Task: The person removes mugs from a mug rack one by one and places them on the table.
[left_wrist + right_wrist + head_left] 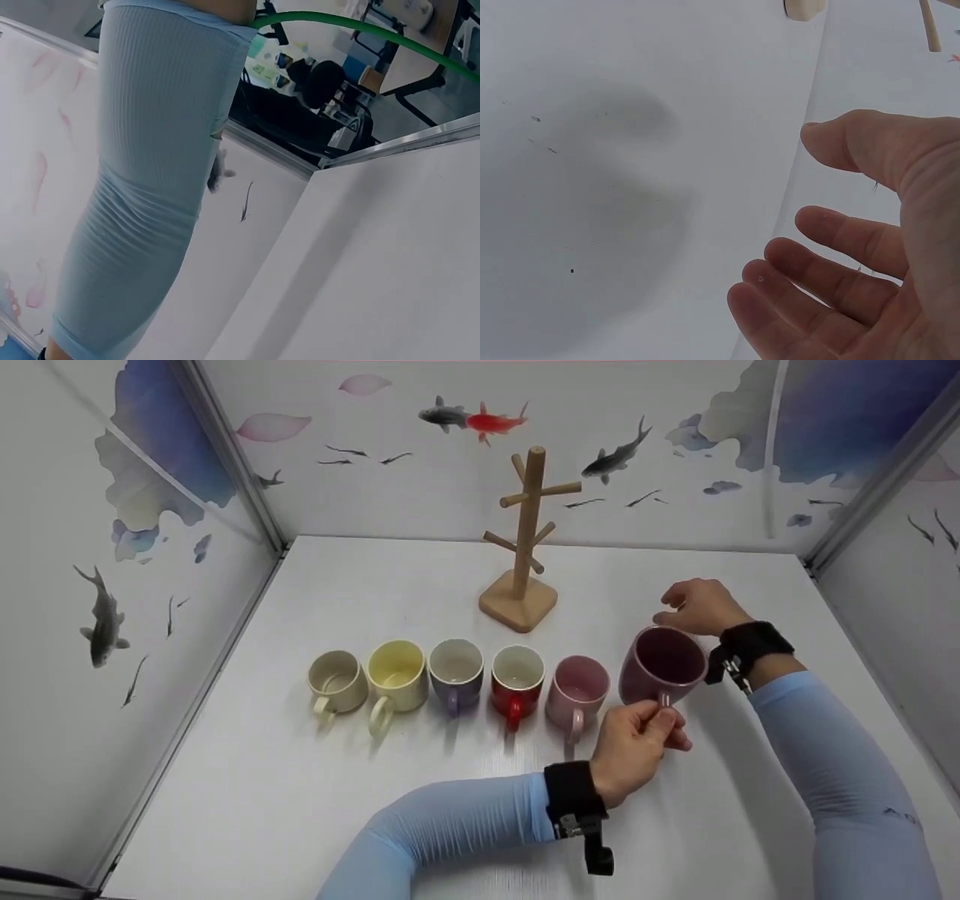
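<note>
My left hand [630, 746] pinches the handle of a dark maroon mug [658, 667] between thumb and fingers. The mug tilts so that its open mouth faces the head camera. Just behind it is my right hand [701, 607], fingers loosely bent and holding nothing. In the right wrist view, the right hand's thumb and relaxed fingers [832, 281] stand apart above the white table. A pink mug [577, 690] is the nearest one left of the maroon mug. The left wrist view catches only a light blue sleeve [150, 172] and the surroundings, with the left hand out of sight.
A wooden mug tree [528, 525] with bare pegs stands at the back of the white table [360, 577]. Left of the pink mug, a row holds a red mug [516, 690], a purple mug [456, 679], a yellow mug [397, 679] and a beige mug [337, 682].
</note>
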A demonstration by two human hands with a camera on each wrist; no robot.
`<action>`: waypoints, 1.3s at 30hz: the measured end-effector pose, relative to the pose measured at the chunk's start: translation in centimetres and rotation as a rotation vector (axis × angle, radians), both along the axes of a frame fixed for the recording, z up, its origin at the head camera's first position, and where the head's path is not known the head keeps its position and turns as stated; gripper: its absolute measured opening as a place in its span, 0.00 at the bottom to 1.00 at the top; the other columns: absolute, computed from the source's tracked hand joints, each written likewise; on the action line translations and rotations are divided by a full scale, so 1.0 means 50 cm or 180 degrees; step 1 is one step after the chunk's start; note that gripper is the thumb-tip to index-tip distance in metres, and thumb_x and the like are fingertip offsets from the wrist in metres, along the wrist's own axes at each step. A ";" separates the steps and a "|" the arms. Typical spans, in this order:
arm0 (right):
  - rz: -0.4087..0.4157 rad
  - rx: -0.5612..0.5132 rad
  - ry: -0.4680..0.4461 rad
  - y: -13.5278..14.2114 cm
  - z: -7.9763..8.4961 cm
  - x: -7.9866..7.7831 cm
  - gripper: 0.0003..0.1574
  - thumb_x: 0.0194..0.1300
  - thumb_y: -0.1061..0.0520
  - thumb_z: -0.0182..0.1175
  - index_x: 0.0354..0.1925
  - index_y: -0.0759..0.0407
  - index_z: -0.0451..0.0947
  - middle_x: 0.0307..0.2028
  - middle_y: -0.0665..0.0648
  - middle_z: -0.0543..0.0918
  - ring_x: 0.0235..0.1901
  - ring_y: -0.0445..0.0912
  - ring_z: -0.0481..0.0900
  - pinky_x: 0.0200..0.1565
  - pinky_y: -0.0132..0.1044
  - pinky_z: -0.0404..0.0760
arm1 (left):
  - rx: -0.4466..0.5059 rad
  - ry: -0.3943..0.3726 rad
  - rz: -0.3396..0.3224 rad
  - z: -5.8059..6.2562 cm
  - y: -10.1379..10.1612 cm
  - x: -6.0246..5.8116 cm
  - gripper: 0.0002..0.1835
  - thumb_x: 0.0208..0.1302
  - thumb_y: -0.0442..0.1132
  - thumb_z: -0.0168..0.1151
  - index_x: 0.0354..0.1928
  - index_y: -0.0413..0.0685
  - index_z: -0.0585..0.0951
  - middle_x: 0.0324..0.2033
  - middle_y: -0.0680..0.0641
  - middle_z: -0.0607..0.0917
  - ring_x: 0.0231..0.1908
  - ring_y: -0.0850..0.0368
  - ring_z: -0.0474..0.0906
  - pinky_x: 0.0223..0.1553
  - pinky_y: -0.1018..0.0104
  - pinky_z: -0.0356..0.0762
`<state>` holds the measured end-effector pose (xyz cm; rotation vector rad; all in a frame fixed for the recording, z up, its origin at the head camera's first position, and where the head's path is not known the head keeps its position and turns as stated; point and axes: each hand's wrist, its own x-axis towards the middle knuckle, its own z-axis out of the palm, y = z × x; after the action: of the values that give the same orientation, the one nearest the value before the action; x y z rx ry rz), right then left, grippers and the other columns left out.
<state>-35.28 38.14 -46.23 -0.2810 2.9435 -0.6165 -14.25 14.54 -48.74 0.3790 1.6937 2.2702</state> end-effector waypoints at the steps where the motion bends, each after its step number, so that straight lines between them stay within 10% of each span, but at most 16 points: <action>1: 0.0004 0.0013 0.0015 0.000 -0.001 0.000 0.35 0.74 0.46 0.70 0.64 0.73 0.83 0.60 0.79 0.87 0.61 0.73 0.85 0.64 0.70 0.83 | -0.0004 -0.0032 0.0016 -0.003 0.000 0.000 0.13 0.86 0.35 0.60 0.46 0.28 0.86 0.37 0.30 0.91 0.34 0.70 0.88 0.36 0.77 0.76; 16: -0.0011 0.0073 0.0019 0.000 -0.002 0.004 0.34 0.75 0.47 0.71 0.64 0.74 0.83 0.61 0.80 0.87 0.61 0.73 0.85 0.64 0.71 0.83 | -0.0249 -0.0307 0.0005 -0.023 0.006 -0.006 0.12 0.86 0.37 0.59 0.45 0.37 0.87 0.34 0.45 0.91 0.36 0.65 0.90 0.39 0.75 0.79; 39: 0.0055 0.0068 -0.0110 0.002 -0.021 0.008 0.35 0.75 0.46 0.69 0.63 0.74 0.83 0.60 0.79 0.87 0.62 0.74 0.83 0.64 0.70 0.82 | -0.0266 -0.0385 0.0063 -0.074 -0.001 0.016 0.13 0.87 0.39 0.58 0.44 0.39 0.86 0.39 0.40 0.94 0.42 0.58 0.95 0.40 0.73 0.81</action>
<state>-34.90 38.23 -47.25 -0.2905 2.9096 -0.5813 -13.44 14.50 -52.43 0.2033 1.7309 2.1803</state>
